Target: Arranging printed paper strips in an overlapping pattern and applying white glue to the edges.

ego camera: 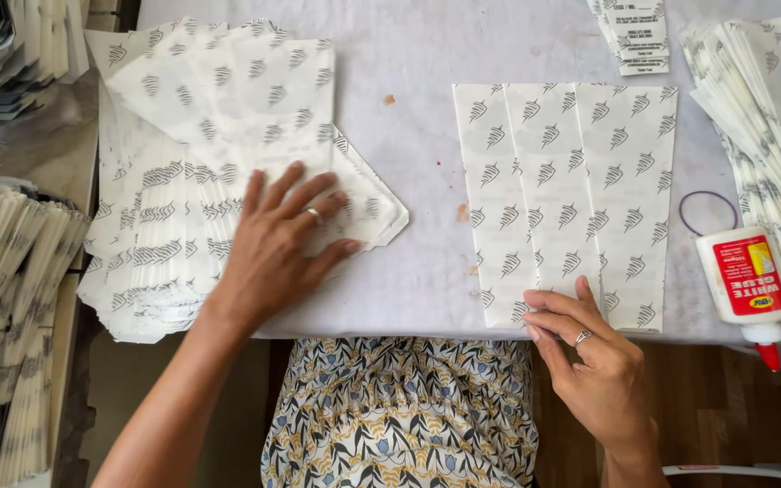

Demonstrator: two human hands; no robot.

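Observation:
My left hand [275, 246] lies flat, fingers spread, on a fanned pile of white paper bags printed with grey leaf marks [219, 136] at the table's left. My right hand [589, 357] pinches the near edge of a row of three overlapping flat bags of the same print [571, 199], laid side by side near the table's front edge. Both hands wear a ring.
A white glue bottle with a red label and red tip [745, 280] lies at the right front. A purple rubber band [707, 212] sits beside it. More stacked bags [770, 108] fill the right; small paper labels [636, 34] lie at the back. Folded bag bundles [6, 298] stand left of the white table [418, 136].

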